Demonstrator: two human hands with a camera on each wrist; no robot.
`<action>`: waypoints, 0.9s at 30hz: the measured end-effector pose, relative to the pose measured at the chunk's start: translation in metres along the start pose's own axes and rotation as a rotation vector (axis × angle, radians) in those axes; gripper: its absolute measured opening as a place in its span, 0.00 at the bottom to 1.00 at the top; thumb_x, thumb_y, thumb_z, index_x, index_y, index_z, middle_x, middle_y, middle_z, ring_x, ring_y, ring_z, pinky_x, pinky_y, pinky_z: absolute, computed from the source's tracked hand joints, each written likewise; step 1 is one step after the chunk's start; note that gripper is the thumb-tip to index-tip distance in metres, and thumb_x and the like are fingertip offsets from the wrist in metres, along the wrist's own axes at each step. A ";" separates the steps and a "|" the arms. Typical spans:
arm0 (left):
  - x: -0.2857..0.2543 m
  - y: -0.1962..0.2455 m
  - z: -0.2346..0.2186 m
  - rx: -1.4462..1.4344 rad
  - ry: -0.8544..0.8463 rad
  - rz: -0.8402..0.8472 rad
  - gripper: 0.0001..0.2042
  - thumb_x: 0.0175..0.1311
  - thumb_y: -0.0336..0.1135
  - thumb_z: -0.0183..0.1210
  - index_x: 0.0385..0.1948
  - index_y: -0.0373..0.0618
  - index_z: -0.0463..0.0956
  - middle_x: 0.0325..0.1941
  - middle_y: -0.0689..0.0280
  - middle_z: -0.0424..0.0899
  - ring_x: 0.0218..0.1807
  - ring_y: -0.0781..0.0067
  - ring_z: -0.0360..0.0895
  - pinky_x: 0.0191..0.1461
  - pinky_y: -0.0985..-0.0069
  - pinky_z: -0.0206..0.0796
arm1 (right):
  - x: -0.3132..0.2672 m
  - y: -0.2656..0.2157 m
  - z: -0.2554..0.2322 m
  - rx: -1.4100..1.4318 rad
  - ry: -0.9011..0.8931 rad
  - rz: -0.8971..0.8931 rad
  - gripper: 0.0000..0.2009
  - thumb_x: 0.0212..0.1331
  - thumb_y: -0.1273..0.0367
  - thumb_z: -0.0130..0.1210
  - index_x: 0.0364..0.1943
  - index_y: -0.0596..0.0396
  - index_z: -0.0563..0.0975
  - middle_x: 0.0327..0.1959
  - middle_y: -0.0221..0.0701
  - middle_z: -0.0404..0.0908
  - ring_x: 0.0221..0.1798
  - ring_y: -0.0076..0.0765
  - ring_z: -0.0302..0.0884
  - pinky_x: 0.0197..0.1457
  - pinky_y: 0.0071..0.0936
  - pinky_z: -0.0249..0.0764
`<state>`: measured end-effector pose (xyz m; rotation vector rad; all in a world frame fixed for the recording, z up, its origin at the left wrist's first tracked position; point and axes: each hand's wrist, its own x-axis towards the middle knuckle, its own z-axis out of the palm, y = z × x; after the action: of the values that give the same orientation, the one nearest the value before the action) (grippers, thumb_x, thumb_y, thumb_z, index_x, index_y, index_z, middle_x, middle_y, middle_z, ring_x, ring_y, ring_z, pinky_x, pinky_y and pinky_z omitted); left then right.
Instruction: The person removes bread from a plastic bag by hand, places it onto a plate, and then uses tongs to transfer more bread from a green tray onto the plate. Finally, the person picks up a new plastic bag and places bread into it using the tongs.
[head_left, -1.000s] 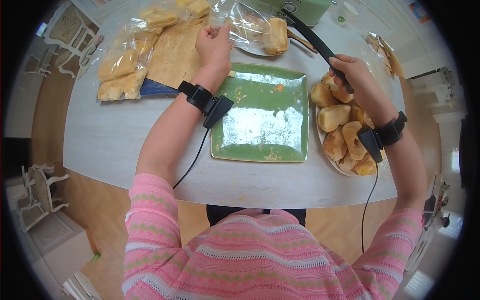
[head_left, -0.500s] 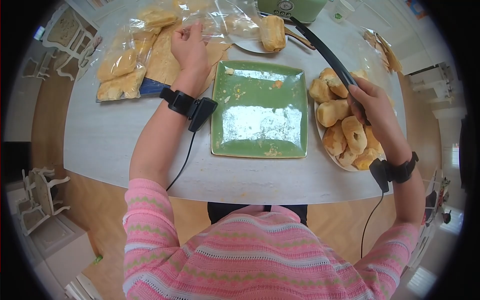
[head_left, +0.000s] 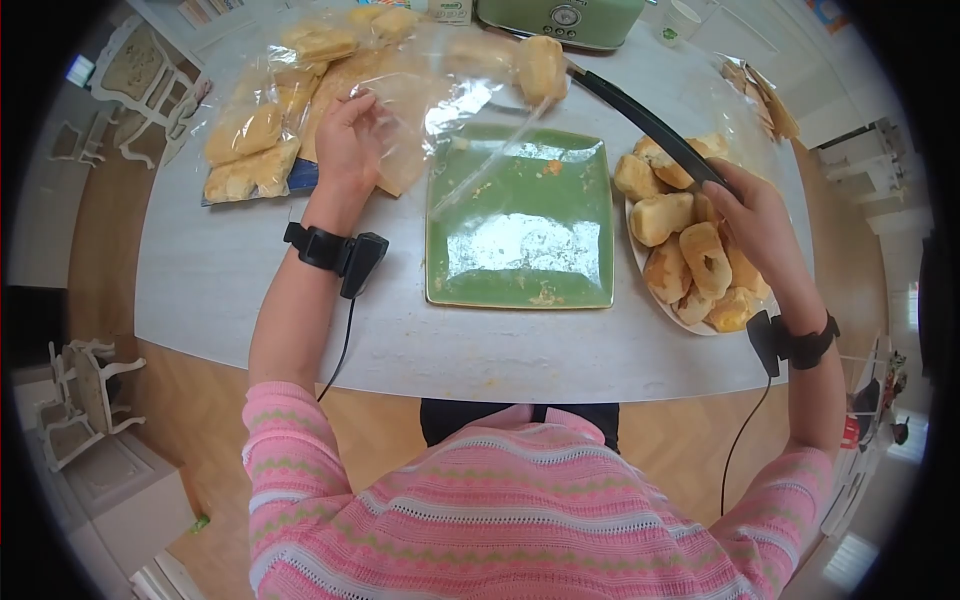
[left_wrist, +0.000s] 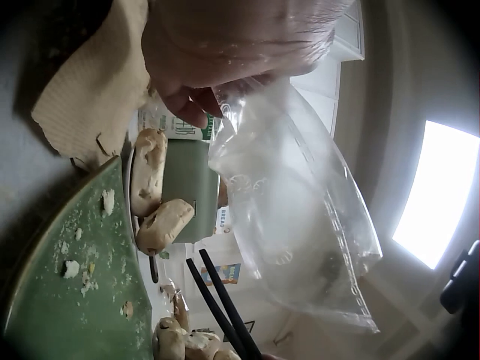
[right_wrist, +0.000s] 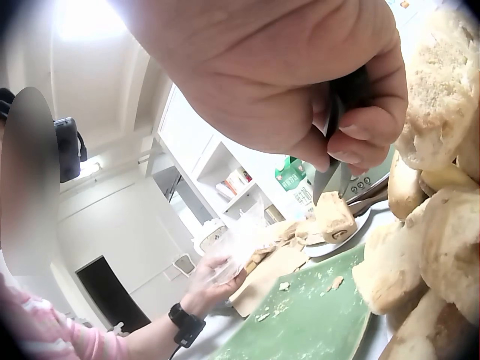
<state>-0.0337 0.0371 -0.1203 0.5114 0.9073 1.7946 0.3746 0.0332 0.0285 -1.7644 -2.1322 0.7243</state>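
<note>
My left hand (head_left: 345, 145) holds a clear plastic bag (head_left: 410, 110) by its edge, at the left of the green square plate (head_left: 510, 285). The bag hangs out to the right, its lower part over the plate's far left corner. In my right hand (head_left: 755, 215) is a pair of black tongs (head_left: 650, 125), pointing away and to the left. Their arms stand apart in the left wrist view, tips near a bread roll (left_wrist: 165, 225). That roll sits beside another on a white plate behind the green one. Crumbs lie on the green plate.
A heap of bread rolls (head_left: 705, 255) fills an oval white plate (head_left: 640, 265) below my right hand. Bagged bread (head_left: 245, 135) lies at the left. At the back stand a green toaster (head_left: 600, 25) and a paper cup (head_left: 680, 22).
My left hand has moved left and toward me, drawing the plastic bag over the green plate's corner. My right hand has lowered slightly toward me with the tongs.
</note>
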 end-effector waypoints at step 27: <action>-0.057 0.038 -0.066 0.074 0.085 0.182 0.06 0.73 0.33 0.47 0.42 0.44 0.72 0.41 0.63 0.79 0.48 0.66 0.77 0.54 0.66 0.70 | 0.027 -0.002 0.001 -0.037 -0.076 0.037 0.16 0.66 0.66 0.50 0.53 0.57 0.77 0.19 0.25 0.69 0.23 0.21 0.66 0.29 0.24 0.65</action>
<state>-0.0799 -0.0457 -0.1285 0.5840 1.0162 1.9645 0.3667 0.0591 0.0258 -1.8269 -2.1806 0.7777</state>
